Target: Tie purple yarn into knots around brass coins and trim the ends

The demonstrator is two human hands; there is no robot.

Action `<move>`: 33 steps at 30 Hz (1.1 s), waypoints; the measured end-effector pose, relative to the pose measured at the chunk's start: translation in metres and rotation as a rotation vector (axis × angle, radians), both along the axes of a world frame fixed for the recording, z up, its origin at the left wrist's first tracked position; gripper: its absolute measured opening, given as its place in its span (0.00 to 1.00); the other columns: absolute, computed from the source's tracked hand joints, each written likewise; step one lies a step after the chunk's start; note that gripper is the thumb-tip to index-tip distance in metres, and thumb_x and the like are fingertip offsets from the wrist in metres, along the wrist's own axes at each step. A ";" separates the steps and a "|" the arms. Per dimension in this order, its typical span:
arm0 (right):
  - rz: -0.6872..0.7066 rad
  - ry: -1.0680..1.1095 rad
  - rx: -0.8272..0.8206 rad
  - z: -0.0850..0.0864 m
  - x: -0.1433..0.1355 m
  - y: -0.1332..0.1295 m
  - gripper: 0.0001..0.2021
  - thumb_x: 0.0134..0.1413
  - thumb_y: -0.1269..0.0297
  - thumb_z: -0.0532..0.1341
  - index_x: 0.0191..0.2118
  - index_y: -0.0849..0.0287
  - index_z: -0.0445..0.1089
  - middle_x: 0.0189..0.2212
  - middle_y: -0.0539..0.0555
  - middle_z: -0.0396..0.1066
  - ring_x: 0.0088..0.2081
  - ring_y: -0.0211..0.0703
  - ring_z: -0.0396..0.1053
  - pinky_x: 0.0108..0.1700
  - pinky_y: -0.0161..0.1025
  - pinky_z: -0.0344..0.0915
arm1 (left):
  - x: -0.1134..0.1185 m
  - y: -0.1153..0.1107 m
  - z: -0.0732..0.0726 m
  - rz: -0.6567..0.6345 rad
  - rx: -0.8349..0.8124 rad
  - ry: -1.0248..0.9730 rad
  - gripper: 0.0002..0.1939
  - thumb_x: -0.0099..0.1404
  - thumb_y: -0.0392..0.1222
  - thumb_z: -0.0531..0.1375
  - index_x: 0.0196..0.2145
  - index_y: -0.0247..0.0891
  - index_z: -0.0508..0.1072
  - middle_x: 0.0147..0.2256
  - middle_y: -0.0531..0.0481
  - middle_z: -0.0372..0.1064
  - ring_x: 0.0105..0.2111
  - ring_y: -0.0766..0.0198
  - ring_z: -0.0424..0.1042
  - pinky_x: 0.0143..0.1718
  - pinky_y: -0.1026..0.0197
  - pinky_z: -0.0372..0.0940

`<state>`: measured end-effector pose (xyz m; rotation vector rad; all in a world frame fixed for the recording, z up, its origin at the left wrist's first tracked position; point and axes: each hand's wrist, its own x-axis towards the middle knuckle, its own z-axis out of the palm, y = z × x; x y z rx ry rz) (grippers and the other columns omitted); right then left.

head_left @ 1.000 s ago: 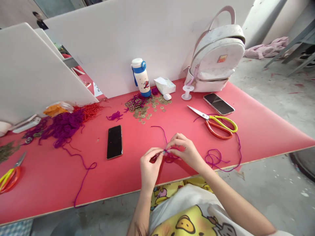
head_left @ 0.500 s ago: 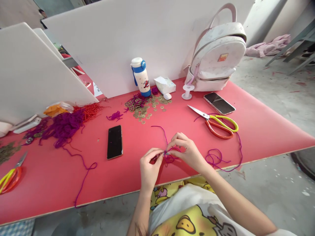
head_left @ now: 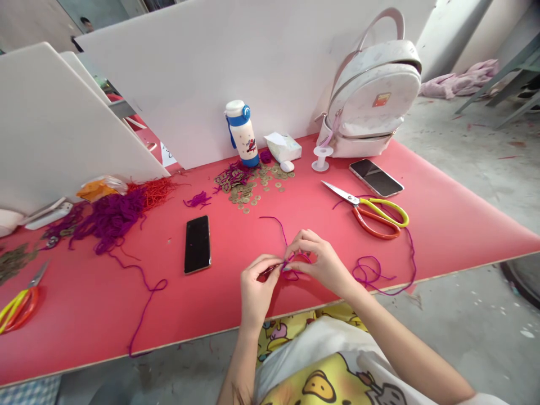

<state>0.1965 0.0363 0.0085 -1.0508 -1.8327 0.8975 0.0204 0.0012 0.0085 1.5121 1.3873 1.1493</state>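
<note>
Near the table's front edge, my left hand [head_left: 260,284] pinches purple yarn [head_left: 279,224] together with a thin dark item too small to make out. My right hand [head_left: 314,256] is closed on the same yarn, its fingertips meeting those of the left. A loop of the yarn hangs just below the fingertips, and one loose end runs up and away across the red table [head_left: 236,315]. What sits exactly between the fingertips is hidden. A black phone [head_left: 197,244] lies left of my hands. Scissors [head_left: 367,209] with red and yellow handles lie to the right.
Pierced coins [head_left: 242,194] are strewn before a water bottle [head_left: 243,132]. A white spool [head_left: 321,159], a second phone [head_left: 376,176] and a backpack [head_left: 375,95] stand or lie back right. A purple yarn heap [head_left: 110,216] and other scissors [head_left: 23,304] lie left.
Both hands stay in nearly the same place, still pinching the yarn. The yarn loop below the fingertips has shifted slightly. Nothing else on the table has visibly moved.
</note>
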 end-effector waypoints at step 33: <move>0.088 0.173 -0.230 0.003 -0.003 -0.003 0.18 0.53 0.47 0.69 0.28 0.58 0.74 0.28 0.51 0.66 0.29 0.39 0.63 0.32 0.37 0.62 | -0.011 0.002 0.004 -0.147 -0.044 -0.079 0.07 0.65 0.36 0.62 0.29 0.37 0.80 0.31 0.47 0.77 0.33 0.62 0.75 0.35 0.66 0.69</move>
